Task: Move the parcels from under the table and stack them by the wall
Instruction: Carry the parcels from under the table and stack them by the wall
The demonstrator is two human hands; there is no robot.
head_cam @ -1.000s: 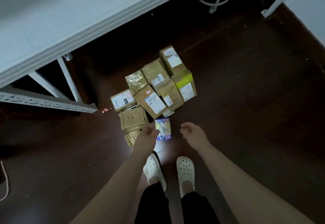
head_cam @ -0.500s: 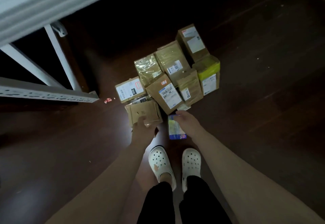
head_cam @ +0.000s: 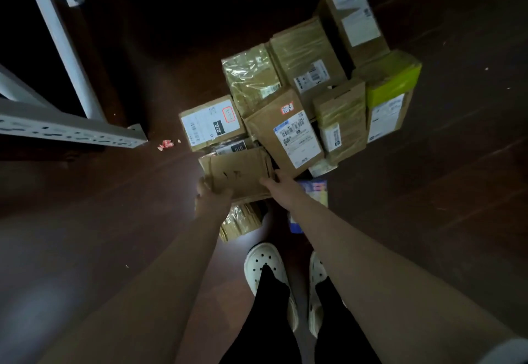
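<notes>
Bottom centre of the frame, your white clogs [head_cam: 267, 266] stand on the dark floor [head_cam: 85, 235], both arms reaching up the picture from them; just above the clogs a small taped parcel [head_cam: 243, 220] lies under your left wrist and a blue packet [head_cam: 313, 192] shows beside your right forearm, neither one held; at mid-frame your left hand [head_cam: 213, 195] clasps the near left corner of the plain cardboard box [head_cam: 240, 172], its fingertips hidden by the card, while your right hand [head_cam: 281, 188] grasps the box's right end, thumb on top; the box lies directly beyond both hands, toward the top of the frame, its long axis running left to right between them, so each hand is about equally near and the lift looks like a straight pull up and back toward you; the box's far edge touches the pile of parcels [head_cam: 285, 132], which spreads to the upper right, labels up, to the right of the white table frame [head_cam: 71, 132] at upper left; a red scrap [head_cam: 165, 144] lies between frame and pile; no wall shows, so the stacking spot cannot be placed.
</notes>
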